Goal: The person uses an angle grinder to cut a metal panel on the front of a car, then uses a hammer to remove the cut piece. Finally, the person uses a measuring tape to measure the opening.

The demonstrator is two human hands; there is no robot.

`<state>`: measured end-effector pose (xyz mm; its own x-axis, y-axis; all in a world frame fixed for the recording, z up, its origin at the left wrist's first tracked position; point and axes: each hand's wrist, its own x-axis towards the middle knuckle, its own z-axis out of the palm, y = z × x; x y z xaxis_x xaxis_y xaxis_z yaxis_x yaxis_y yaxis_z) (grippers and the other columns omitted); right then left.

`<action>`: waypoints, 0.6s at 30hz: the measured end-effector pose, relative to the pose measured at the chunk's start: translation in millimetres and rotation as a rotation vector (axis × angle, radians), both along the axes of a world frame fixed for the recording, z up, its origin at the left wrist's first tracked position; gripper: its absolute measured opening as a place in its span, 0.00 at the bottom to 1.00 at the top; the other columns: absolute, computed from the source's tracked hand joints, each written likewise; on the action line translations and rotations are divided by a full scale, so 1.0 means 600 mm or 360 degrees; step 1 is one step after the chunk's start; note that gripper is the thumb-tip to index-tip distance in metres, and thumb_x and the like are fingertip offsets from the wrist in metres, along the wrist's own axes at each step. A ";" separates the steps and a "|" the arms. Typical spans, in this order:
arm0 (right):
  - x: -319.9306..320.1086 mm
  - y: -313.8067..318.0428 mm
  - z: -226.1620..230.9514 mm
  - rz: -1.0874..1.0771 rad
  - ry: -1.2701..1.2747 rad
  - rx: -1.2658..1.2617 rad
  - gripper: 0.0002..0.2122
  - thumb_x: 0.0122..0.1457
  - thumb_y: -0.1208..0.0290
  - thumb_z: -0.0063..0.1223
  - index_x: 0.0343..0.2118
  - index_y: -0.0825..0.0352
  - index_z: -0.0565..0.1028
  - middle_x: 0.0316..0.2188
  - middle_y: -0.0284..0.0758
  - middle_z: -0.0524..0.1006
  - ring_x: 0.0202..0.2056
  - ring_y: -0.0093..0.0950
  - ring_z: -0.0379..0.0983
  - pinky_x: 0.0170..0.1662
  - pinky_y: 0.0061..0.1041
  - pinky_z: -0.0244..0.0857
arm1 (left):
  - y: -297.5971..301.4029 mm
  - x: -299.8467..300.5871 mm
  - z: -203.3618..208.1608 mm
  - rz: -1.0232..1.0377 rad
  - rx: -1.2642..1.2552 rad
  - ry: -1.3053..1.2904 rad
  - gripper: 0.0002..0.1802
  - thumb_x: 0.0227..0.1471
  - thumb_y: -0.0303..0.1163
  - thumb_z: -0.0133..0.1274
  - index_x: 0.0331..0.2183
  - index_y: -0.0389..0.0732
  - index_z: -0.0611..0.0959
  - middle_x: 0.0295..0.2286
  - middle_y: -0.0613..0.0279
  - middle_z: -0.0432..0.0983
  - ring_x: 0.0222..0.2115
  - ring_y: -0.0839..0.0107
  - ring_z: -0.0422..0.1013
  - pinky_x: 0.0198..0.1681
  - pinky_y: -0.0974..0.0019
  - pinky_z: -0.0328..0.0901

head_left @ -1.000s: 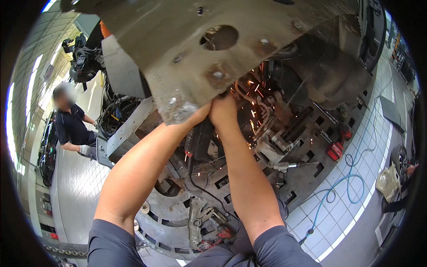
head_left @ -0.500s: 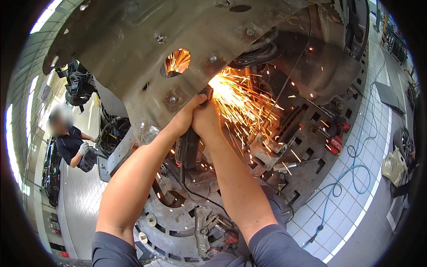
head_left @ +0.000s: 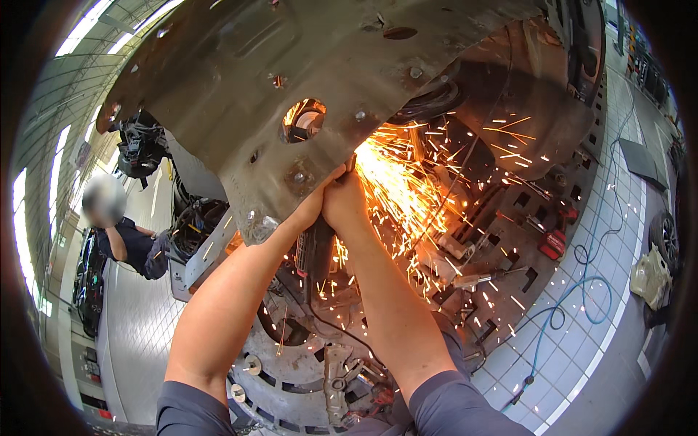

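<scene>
Both my hands are wrapped around a dark corded angle grinder under the lower edge of a large, worn metal panel of a car body. My left hand and my right hand are close together near the tool's head. The grinder's handle end and cord hang down between my forearms. Bright orange sparks spray to the right and down from the panel's edge. The disc's contact spot is hidden by glare and the panel. Through the panel's oval hole a pale round shape and sparks show.
A slotted metal platform lies below, with loose tools and metal parts. A red cordless tool rests at its right. A blue hose coils on the tiled floor. At left, a person stands beside car parts.
The view has shifted slightly, so the panel appears farther right. The sparks spread lower and wider. At left, the person has raised a hand toward the head. My grip looks the same.
</scene>
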<state>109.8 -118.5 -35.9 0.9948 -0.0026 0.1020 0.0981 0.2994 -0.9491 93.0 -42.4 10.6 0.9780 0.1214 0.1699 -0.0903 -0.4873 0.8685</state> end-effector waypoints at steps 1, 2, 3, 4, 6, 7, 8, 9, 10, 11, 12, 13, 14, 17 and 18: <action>-0.011 -0.021 0.017 0.0219 -0.0020 -0.0097 0.19 0.61 0.65 0.46 0.52 0.68 0.64 0.42 0.47 0.77 0.44 0.41 0.75 0.44 0.33 0.68 | 0.009 0.003 0.000 -0.0028 0.0088 -0.0014 0.20 0.50 0.46 0.53 0.33 0.37 0.82 0.28 0.60 0.78 0.31 0.74 0.72 0.38 0.71 0.64; -0.010 -0.015 0.007 0.0222 -0.0016 -0.0044 0.19 0.61 0.65 0.46 0.52 0.67 0.63 0.42 0.46 0.77 0.44 0.41 0.75 0.44 0.34 0.68 | 0.015 0.006 -0.006 -0.0040 0.0127 -0.0017 0.20 0.50 0.45 0.53 0.33 0.37 0.82 0.28 0.60 0.78 0.31 0.73 0.72 0.38 0.71 0.64; -0.006 -0.008 -0.004 0.0218 -0.0018 0.0013 0.19 0.61 0.65 0.46 0.53 0.67 0.63 0.42 0.45 0.77 0.43 0.41 0.75 0.43 0.34 0.68 | 0.021 0.010 -0.011 -0.0055 0.0169 -0.0022 0.20 0.50 0.45 0.53 0.33 0.37 0.82 0.28 0.60 0.78 0.31 0.73 0.72 0.37 0.71 0.64; -0.003 -0.003 -0.011 0.0166 -0.0038 0.0076 0.18 0.60 0.64 0.47 0.51 0.67 0.65 0.40 0.45 0.78 0.41 0.40 0.76 0.41 0.34 0.68 | 0.022 0.015 -0.018 -0.0055 0.0161 -0.0017 0.20 0.50 0.45 0.53 0.32 0.37 0.82 0.28 0.60 0.77 0.30 0.73 0.72 0.37 0.71 0.64; -0.001 0.006 -0.015 0.0019 -0.0096 0.0205 0.15 0.57 0.63 0.50 0.43 0.68 0.73 0.34 0.45 0.79 0.36 0.39 0.78 0.37 0.35 0.69 | 0.017 0.015 -0.022 -0.0034 0.0095 0.0010 0.19 0.50 0.45 0.52 0.31 0.37 0.82 0.27 0.60 0.77 0.29 0.73 0.72 0.36 0.71 0.64; -0.002 0.004 -0.014 -0.0005 -0.0095 0.0202 0.15 0.55 0.63 0.50 0.40 0.68 0.75 0.31 0.45 0.79 0.34 0.38 0.78 0.36 0.35 0.69 | 0.008 0.011 -0.017 -0.0014 0.0036 0.0032 0.19 0.50 0.45 0.52 0.31 0.37 0.82 0.27 0.60 0.77 0.28 0.73 0.72 0.35 0.71 0.64; -0.002 0.000 -0.011 -0.0030 -0.0097 0.0196 0.14 0.54 0.62 0.51 0.37 0.68 0.78 0.29 0.45 0.80 0.32 0.38 0.79 0.34 0.35 0.69 | 0.002 0.010 -0.015 -0.0024 -0.0019 0.0045 0.19 0.50 0.44 0.52 0.31 0.37 0.82 0.27 0.60 0.77 0.28 0.73 0.71 0.35 0.70 0.64; -0.008 -0.011 0.006 0.0026 -0.0068 0.0128 0.14 0.54 0.63 0.51 0.37 0.68 0.78 0.29 0.45 0.80 0.32 0.37 0.79 0.34 0.35 0.69 | -0.001 0.006 -0.010 -0.0024 -0.0070 0.0053 0.18 0.51 0.44 0.52 0.31 0.37 0.82 0.27 0.60 0.77 0.27 0.73 0.71 0.35 0.70 0.64; -0.013 -0.017 0.015 0.0082 -0.0038 0.0059 0.14 0.54 0.63 0.51 0.37 0.68 0.78 0.29 0.45 0.80 0.32 0.37 0.79 0.34 0.35 0.69 | 0.001 0.006 -0.008 -0.0053 -0.0117 0.0053 0.18 0.51 0.44 0.52 0.31 0.37 0.82 0.27 0.61 0.77 0.27 0.73 0.71 0.34 0.70 0.64; -0.008 -0.004 0.002 0.0045 -0.0042 0.0138 0.14 0.54 0.63 0.51 0.37 0.69 0.78 0.28 0.46 0.80 0.32 0.37 0.78 0.34 0.35 0.69 | 0.001 0.003 -0.008 -0.0078 -0.0161 0.0021 0.18 0.51 0.43 0.52 0.31 0.37 0.82 0.26 0.61 0.77 0.27 0.74 0.71 0.34 0.70 0.64; -0.004 -0.001 -0.006 0.0050 -0.0064 0.0108 0.14 0.54 0.63 0.51 0.36 0.69 0.78 0.28 0.46 0.80 0.32 0.37 0.78 0.34 0.35 0.69 | -0.001 0.002 -0.005 -0.0109 -0.0206 -0.0014 0.18 0.51 0.43 0.52 0.31 0.37 0.82 0.26 0.62 0.77 0.26 0.74 0.71 0.34 0.70 0.64; -0.003 0.002 -0.012 0.0056 -0.0086 0.0078 0.14 0.54 0.63 0.50 0.36 0.69 0.78 0.28 0.46 0.80 0.32 0.38 0.78 0.34 0.35 0.69 | -0.005 -0.002 -0.004 -0.0135 -0.0249 -0.0081 0.17 0.51 0.43 0.52 0.31 0.37 0.82 0.26 0.62 0.77 0.26 0.74 0.71 0.33 0.70 0.64; -0.002 0.004 -0.015 0.0064 -0.0108 0.0049 0.14 0.54 0.63 0.50 0.36 0.69 0.78 0.28 0.46 0.80 0.32 0.38 0.78 0.34 0.35 0.69 | -0.007 -0.004 -0.001 -0.0129 -0.0256 -0.0081 0.17 0.52 0.43 0.52 0.31 0.37 0.82 0.26 0.62 0.77 0.26 0.74 0.71 0.33 0.70 0.64; -0.001 0.003 -0.011 0.0007 -0.0079 0.0106 0.14 0.54 0.63 0.50 0.35 0.70 0.78 0.27 0.47 0.80 0.32 0.40 0.78 0.33 0.36 0.69 | -0.011 -0.008 0.005 -0.0059 -0.0198 0.0024 0.18 0.52 0.44 0.52 0.32 0.37 0.82 0.26 0.62 0.77 0.27 0.74 0.71 0.33 0.71 0.64; 0.003 0.004 -0.018 -0.0001 -0.0073 0.0099 0.14 0.54 0.63 0.50 0.36 0.69 0.78 0.28 0.47 0.80 0.32 0.40 0.78 0.34 0.36 0.69 | -0.014 -0.008 0.006 -0.0036 -0.0158 0.0062 0.18 0.52 0.44 0.52 0.32 0.37 0.82 0.27 0.62 0.77 0.28 0.74 0.71 0.34 0.71 0.64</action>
<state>111.5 -116.0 -47.0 0.9891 -0.0108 0.1468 0.1409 0.3575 -0.9232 88.4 -50.9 14.2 0.9862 0.1137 0.1201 -0.0657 -0.3970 0.9155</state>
